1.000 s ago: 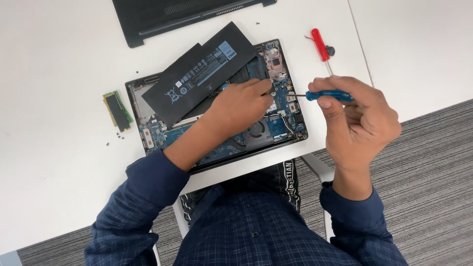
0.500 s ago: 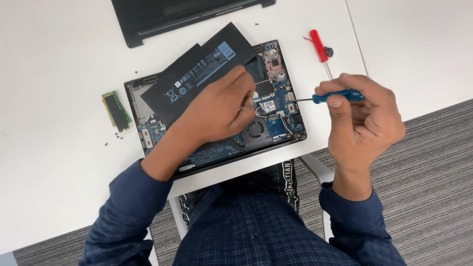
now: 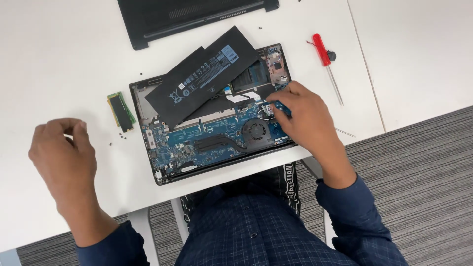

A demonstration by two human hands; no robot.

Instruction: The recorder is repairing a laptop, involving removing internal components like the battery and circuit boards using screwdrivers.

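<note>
- Laptop (image 3: 207,143) lies opened up on the white table (image 3: 59,59), circuit board and fan (image 3: 255,132) bare, near the table's front edge.
- Right hand (image 3: 305,118) now rests on the laptop's right end beside the fan, fingers closed on a blue-handled screwdriver (image 3: 280,107); half a second ago it held that tool in the air, off the laptop's right side.
- Left hand (image 3: 64,157) has left the laptop, where it pressed on the board, and hovers over the table well left of it, fingers curled with thumb and forefinger pinched; whether they hold anything I cannot tell.
- Black battery (image 3: 204,74) lies slanted across the laptop's upper half, unchanged.
- Small green memory stick (image 3: 121,111) sits just left of the laptop.
- Red screwdriver (image 3: 325,61) lies right of the laptop, and the black bottom cover (image 3: 192,15) beyond it.
</note>
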